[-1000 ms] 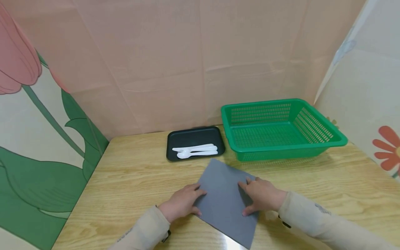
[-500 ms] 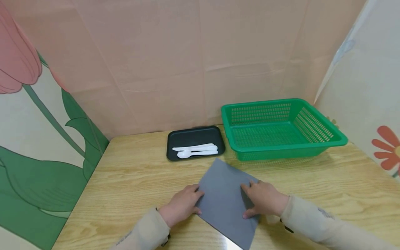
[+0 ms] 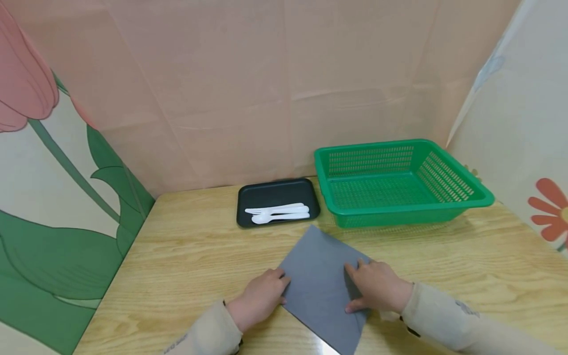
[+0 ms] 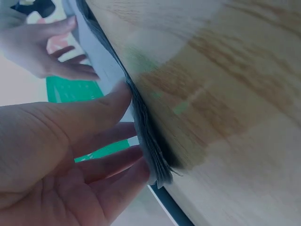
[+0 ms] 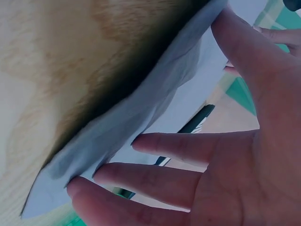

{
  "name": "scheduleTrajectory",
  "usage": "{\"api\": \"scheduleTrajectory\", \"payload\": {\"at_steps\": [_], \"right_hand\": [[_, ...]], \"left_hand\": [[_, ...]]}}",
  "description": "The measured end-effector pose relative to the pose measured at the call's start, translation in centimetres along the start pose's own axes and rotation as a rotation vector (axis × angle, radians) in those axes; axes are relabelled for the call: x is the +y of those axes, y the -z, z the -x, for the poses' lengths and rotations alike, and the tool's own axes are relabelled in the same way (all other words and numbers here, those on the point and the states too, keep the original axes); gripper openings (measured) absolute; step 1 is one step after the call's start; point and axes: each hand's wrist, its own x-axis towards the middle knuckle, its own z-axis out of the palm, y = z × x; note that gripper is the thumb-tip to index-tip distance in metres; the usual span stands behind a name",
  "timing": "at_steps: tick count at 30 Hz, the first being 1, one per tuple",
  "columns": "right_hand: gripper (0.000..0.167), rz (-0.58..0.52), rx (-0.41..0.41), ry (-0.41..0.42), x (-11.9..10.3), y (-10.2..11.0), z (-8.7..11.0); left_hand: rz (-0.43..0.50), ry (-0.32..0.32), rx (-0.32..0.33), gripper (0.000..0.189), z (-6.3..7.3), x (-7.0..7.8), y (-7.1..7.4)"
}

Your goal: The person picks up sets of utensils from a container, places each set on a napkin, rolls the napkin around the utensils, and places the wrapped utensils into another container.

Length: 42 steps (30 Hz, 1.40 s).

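A folded grey cloth [image 3: 317, 281] lies turned like a diamond on the table in the head view. My left hand [image 3: 263, 295] touches its left edge. In the left wrist view the thumb and fingertips of that hand [image 4: 80, 155] rest against the cloth's stacked layers [image 4: 149, 150], with a loose thread at the end. On the right side, my right hand [image 3: 377, 286] touches the cloth with spread fingers, thumb apart from them. The right wrist view shows these fairly straight fingers [image 5: 155, 183] against the rumpled edge of the cloth [image 5: 141, 108].
Behind the cloth, a black tray [image 3: 270, 191] holds white plastic cutlery [image 3: 279, 213], a spoon among it. A green mesh basket [image 3: 404, 209] stands at the back right, just beyond the cloth's far corner. A pink sheet [image 3: 222, 98] hangs behind the wooden table [image 3: 191, 236].
The cloth has slid slightly to the right. Both hands have stayed on it, the right hand shifting a little right and nearer, the left a little nearer. Tray and basket have not moved.
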Motion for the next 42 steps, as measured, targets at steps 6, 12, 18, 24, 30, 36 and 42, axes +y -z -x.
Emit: {"api": "scheduleTrajectory", "payload": {"at_steps": [6,12,18,24,30,36,42], "right_hand": [[0.094,0.039,0.017,0.010,0.02,-0.05,0.22],[0.097,0.010,-0.010,0.012,0.17,-0.06,0.52],[0.102,-0.058,-0.053,-0.001,0.48,0.10,0.74],[0.105,-0.076,-0.056,-0.014,0.56,0.07,0.84],[0.105,-0.093,-0.071,-0.021,0.53,0.15,0.86],[0.105,-0.099,-0.067,-0.016,0.57,0.18,0.82],[0.105,-0.103,-0.069,-0.020,0.58,0.18,0.79]], "left_hand": [[0.009,0.010,-0.016,0.038,0.08,0.04,-0.06],[0.036,0.011,-0.016,0.045,0.21,0.04,-0.28],[0.071,0.020,-0.052,0.052,0.16,0.04,-0.13],[0.082,0.027,-0.060,0.058,0.17,0.06,-0.09],[0.083,0.026,-0.044,0.055,0.19,0.06,-0.17],[0.074,0.034,-0.052,0.055,0.00,0.02,-0.13],[0.079,0.040,-0.058,0.056,-0.07,0.05,-0.16]]}}
